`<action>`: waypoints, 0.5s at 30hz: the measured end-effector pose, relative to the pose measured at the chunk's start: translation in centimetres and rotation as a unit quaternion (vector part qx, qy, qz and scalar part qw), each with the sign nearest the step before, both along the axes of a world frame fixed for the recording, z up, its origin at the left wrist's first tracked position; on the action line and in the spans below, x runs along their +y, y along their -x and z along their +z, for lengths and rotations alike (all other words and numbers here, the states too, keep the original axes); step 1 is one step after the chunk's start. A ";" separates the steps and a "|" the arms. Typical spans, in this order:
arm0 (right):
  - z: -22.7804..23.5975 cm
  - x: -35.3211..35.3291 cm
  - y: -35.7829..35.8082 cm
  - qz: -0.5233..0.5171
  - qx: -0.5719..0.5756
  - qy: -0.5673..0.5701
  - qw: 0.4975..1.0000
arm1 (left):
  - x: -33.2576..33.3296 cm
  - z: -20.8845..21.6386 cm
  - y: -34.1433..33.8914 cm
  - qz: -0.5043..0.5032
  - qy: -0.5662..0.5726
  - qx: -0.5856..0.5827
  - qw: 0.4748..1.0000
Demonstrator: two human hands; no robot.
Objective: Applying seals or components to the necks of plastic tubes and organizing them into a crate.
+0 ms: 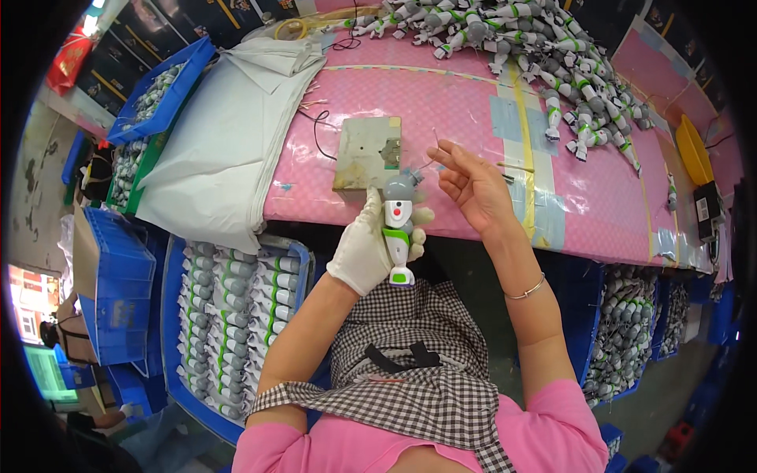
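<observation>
My left hand (364,248), in a white glove, is wrapped round a white plastic handheld part (398,236) with a grey rounded head, green trim and a red dot. It holds the part upright in front of the table edge, head toward the table. My bare right hand (473,185) is raised just right of the grey head, thumb and forefinger pinched on a thin wire (426,165) that runs to the head. The other fingers are loosely curled. Just beyond the left hand, a metal block fixture (364,150) with a small recessed corner stands on the table.
Pink padded sheeting covers the table (449,102). Many similar parts are heaped (552,63) at the far right. White cloth (229,118) drapes the left end. A blue crate (169,315) of rowed parts stands lower left; another blue bin (587,347) is lower right. A thin stick (516,167) lies nearby.
</observation>
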State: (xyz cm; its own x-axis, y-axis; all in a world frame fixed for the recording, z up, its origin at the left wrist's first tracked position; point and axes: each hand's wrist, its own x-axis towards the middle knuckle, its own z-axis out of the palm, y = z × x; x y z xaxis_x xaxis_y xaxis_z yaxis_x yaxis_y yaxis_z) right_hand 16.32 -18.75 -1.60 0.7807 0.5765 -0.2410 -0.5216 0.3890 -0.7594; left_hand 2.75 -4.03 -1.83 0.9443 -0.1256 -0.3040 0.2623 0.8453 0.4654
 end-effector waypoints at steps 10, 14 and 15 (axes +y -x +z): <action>0.8 0.3 0.3 -0.029 -0.070 0.007 0.997 | 0.2 -0.4 1.4 -0.024 0.090 0.047 0.995; 0.6 0.2 -0.1 0.044 -0.073 0.053 0.995 | -0.2 -0.9 2.6 0.003 -0.022 0.066 0.998; 0.7 0.5 0.0 0.040 -0.067 0.062 0.995 | -0.3 -0.8 2.8 0.005 -0.091 0.064 0.994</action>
